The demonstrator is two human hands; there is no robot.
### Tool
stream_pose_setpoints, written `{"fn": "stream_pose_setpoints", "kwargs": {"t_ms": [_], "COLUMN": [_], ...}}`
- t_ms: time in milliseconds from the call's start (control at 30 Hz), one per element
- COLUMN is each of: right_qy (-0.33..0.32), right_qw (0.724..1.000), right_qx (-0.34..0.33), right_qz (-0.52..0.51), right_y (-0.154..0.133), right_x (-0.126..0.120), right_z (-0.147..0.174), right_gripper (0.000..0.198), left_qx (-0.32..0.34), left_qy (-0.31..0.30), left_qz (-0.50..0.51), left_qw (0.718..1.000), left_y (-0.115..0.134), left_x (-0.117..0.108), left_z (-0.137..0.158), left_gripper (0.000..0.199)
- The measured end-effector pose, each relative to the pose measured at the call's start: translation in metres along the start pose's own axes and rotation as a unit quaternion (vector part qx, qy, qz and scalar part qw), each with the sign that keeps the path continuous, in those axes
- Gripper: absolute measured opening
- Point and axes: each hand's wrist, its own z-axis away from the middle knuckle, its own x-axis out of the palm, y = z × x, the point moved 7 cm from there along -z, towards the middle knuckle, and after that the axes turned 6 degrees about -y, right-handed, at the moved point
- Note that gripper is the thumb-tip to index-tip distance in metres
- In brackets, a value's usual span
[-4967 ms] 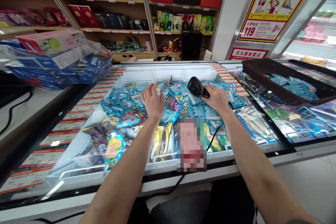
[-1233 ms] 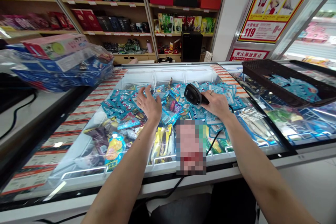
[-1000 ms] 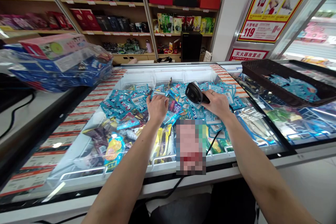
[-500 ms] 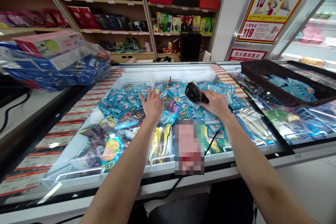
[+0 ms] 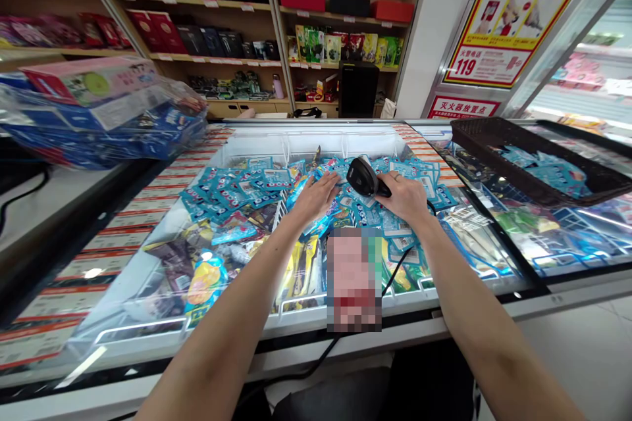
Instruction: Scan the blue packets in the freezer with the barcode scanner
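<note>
— What's in the hands?

— One black barcode scanner [image 5: 362,177], gripped in the right hand [image 5: 405,198] with the fingers wrapped round its handle, head aimed left over the open chest freezer [image 5: 316,138]. Its one cable [image 5: 395,270] trails back over the front edge.

— And the other hand?

— The left hand [image 5: 316,196] lies flat, fingers together, touching the blue packets [image 5: 247,184] just beside the scanner. Too many packets to count.

— Anything else nearby?

— One dark basket [image 5: 494,151] on the glass lid to the right, holding more blue packets.
</note>
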Motion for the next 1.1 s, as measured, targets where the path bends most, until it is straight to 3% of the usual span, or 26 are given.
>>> {"fn": "stream_pose_setpoints", "kwargs": {"t_ms": [133,333,467,567,633,767,933,1100], "right_qy": [0.001,-0.004,-0.014,-0.018,-0.02,-0.022,-0.013,-0.002], "right_qw": [1.0,1.0,1.0,1.0,1.0,0.999,0.999,0.999], "right_qx": [0.0,-0.001,-0.012,-0.018,-0.02,-0.024,-0.035,-0.051], "right_qz": [-0.004,-0.006,0.0,0.001,0.001,-0.002,-0.001,-0.008], "right_y": [0.0,0.0,-0.004,-0.006,-0.007,-0.008,-0.008,-0.011], "right_x": [0.0,0.003,0.004,0.005,0.005,0.007,0.006,0.007], "right_z": [0.0,0.0,-0.001,-0.001,-0.001,0.0,0.0,0.001], "right_gripper": [0.039,0.037,0.036,0.036,0.035,0.036,0.035,0.036], "left_qx": [-0.02,-0.089,-0.17,-0.176,-0.169,-0.177,-0.233,-0.233], "left_qy": [0.06,0.148,0.103,0.054,0.059,0.134,0.258,0.305], "left_qz": [-0.016,-0.002,-0.026,-0.059,-0.063,0.015,0.163,0.249], "left_qw": [0.998,0.985,0.98,0.981,0.982,0.975,0.923,0.889], "left_y": [0.003,-0.013,-0.027,-0.026,-0.024,-0.033,-0.061,-0.073], "left_x": [-0.015,-0.028,-0.019,-0.014,-0.017,-0.029,-0.038,-0.036], "left_z": [0.004,0.014,0.012,0.009,0.01,0.016,0.031,0.035], "left_gripper": [0.03,0.035,0.066,0.063,0.061,0.066,0.043,0.041]}}
